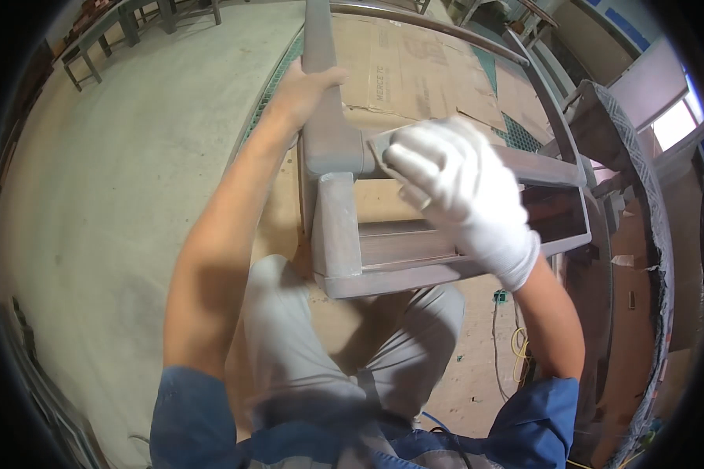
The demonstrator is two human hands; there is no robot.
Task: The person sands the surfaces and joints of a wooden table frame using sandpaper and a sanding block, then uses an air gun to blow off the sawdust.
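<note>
A greyish-brown wooden furniture frame (326, 148) stands in front of my knees, its rails meeting at rounded corners. My bare left hand (299, 95) is closed round its long left rail, thumb across the top and the other fingers mostly hidden at the side. My right hand (465, 176), in a white glove, is closed and slightly blurred over the cross rail, just right of the corner joint. Between its fingers is a thin folded sheet (380, 146), which looks like sandpaper; its edge sticks out against the rail beside the joint. The glove hides most of this sheet.
Flattened cardboard (414, 70) lies beyond the cross rail, over green grating (518, 133). A bench (94, 43) stands far left on the pale floor. To the right is a padded, fabric-edged piece (641, 195). A yellow cord (518, 344) lies by my right elbow.
</note>
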